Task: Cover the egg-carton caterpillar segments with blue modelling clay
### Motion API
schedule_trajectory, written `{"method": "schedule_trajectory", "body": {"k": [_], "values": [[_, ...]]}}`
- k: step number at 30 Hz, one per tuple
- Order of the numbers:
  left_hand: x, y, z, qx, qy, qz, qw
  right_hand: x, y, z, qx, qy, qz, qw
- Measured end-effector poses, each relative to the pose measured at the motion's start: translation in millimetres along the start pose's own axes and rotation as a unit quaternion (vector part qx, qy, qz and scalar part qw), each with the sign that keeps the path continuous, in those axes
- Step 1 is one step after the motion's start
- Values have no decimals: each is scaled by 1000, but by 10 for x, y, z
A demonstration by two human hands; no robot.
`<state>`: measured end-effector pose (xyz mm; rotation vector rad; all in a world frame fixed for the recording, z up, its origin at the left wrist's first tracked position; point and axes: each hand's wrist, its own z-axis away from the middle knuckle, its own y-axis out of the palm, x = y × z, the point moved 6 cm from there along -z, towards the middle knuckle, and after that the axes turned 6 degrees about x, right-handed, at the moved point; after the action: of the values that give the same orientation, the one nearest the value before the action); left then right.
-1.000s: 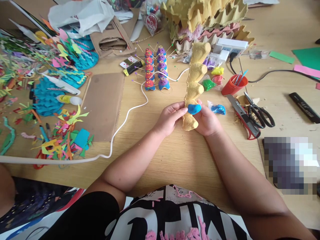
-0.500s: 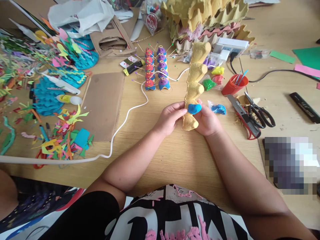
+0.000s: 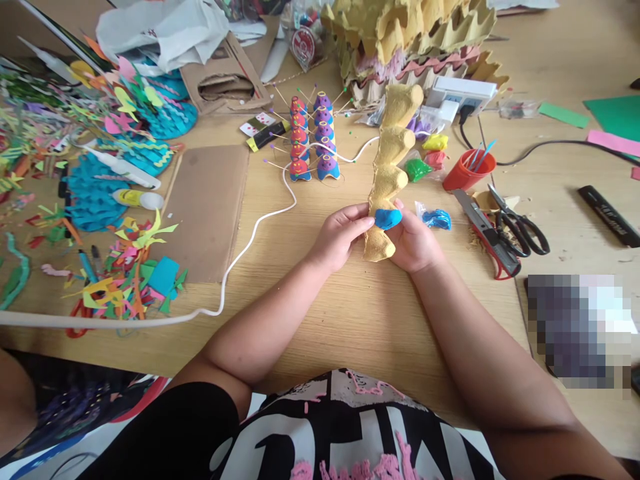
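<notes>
At twelve o'clock, your left hand (image 3: 336,239) and right hand (image 3: 416,241) pinch a carton strip (image 3: 390,150): one blue cup (image 3: 388,219), four bare.

Left hand: your left hand (image 3: 340,239) angles inward, thumb stretched toward your other hand, fingers bent together.
Right hand: your right hand (image 3: 416,241) faces it, thumb side up, some fingers partly hidden.
Spacing: your hands are near each other, in front of your torso.
Forearms: your left forearm (image 3: 270,313) and right forearm (image 3: 463,327) converge forward.
Elbows: both bent, set wider than your hands.
Sleeve: black on your left upper arm.
</notes>
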<state>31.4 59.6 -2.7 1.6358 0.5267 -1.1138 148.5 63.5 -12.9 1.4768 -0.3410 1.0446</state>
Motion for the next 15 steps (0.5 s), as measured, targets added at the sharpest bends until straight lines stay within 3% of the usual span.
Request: {"method": "schedule_trajectory", "body": {"k": [15], "values": [[6, 1, -2, -9, -10, 6, 1000, -7, 4, 10, -10, 9, 7, 1000]]}}
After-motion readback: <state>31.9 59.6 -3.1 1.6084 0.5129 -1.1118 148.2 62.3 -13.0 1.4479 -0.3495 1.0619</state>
